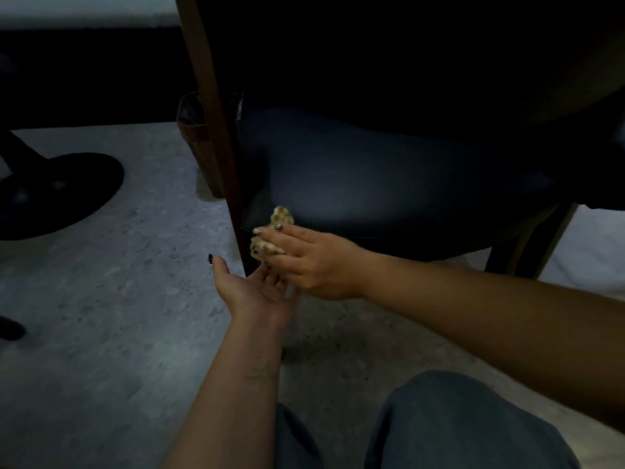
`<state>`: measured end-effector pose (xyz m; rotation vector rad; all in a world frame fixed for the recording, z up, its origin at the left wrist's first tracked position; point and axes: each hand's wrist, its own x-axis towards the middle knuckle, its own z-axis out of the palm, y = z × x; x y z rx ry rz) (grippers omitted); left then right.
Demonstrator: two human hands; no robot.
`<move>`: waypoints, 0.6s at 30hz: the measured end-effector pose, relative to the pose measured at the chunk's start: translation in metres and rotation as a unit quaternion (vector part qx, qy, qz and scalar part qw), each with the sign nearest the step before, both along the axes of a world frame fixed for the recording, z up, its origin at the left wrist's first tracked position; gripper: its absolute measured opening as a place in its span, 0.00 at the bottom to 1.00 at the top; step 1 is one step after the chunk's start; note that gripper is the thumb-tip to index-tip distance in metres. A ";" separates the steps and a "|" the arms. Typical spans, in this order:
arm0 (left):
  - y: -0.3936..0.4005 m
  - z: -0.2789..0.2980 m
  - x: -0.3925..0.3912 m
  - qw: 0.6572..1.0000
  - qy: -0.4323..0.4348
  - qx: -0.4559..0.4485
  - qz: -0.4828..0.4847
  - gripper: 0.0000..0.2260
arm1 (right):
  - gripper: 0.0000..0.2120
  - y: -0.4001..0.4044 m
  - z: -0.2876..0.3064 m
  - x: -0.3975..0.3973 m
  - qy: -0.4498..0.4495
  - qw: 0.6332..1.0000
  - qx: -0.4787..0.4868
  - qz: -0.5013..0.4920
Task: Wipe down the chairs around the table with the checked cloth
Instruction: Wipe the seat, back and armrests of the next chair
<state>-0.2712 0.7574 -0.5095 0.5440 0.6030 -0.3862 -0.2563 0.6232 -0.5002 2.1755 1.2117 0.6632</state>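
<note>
A chair with a dark padded seat and brown wooden legs stands in front of me. My right hand grips the bunched checked cloth against the seat's front left corner, beside the front leg. My left hand is held palm up just below it, fingers relaxed and reaching under the right hand near the leg. It holds nothing that I can see. Part of the cloth is hidden under my right fingers.
The speckled grey floor spreads to the left. A round black pedestal base sits at the far left. Another wooden chair leg stands at the right. My knees in blue trousers fill the bottom. Above the seat it is dark.
</note>
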 end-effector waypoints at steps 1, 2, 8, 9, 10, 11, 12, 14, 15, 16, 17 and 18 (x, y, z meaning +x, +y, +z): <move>-0.003 0.002 -0.001 1.000 -0.006 -0.021 0.015 0.35 | 0.19 0.014 -0.004 0.003 -0.005 1.000 -0.008 -0.006; -0.006 0.003 -0.001 0.998 -0.015 -0.044 0.039 0.32 | 0.19 0.026 -0.006 0.006 -0.012 1.000 -0.015 -0.013; -0.008 -0.005 -0.001 0.999 -0.030 0.004 0.019 0.33 | 0.19 0.003 -0.011 -0.001 -0.014 0.999 -0.045 -0.004; -0.007 -0.007 -0.001 0.999 -0.031 0.025 0.007 0.33 | 0.19 -0.012 -0.012 -0.006 -0.008 0.999 -0.049 0.006; -0.006 -0.007 -0.002 0.998 -0.035 0.042 -0.001 0.32 | 0.18 -0.025 -0.014 -0.013 -0.007 0.999 -0.038 0.013; -0.009 -0.006 -0.002 0.998 -0.039 0.055 -0.007 0.30 | 0.17 -0.038 -0.016 -0.019 -0.004 0.999 -0.026 0.019; -0.012 -0.004 -0.004 0.997 -0.044 0.065 -0.013 0.28 | 0.17 -0.050 -0.018 -0.025 0.003 1.000 -0.003 0.025; -0.023 0.000 -0.009 0.995 -0.058 0.073 -0.038 0.24 | 0.16 -0.069 -0.022 -0.040 0.027 0.996 0.083 0.008; -0.029 0.000 -0.010 0.994 -0.064 0.074 -0.057 0.22 | 0.17 -0.078 -0.024 -0.049 0.033 0.986 0.159 -0.020; -0.034 0.000 -0.012 0.991 -0.072 0.080 -0.075 0.21 | 0.17 -0.087 -0.025 -0.057 0.034 0.968 0.242 -0.062; -0.039 0.000 -0.012 0.988 -0.081 0.094 -0.089 0.20 | 0.17 -0.098 -0.026 -0.065 0.019 0.941 0.318 -0.116; -0.043 0.000 -0.012 0.985 -0.086 0.113 -0.098 0.20 | 0.18 -0.110 -0.029 -0.073 -0.002 0.903 0.393 -0.170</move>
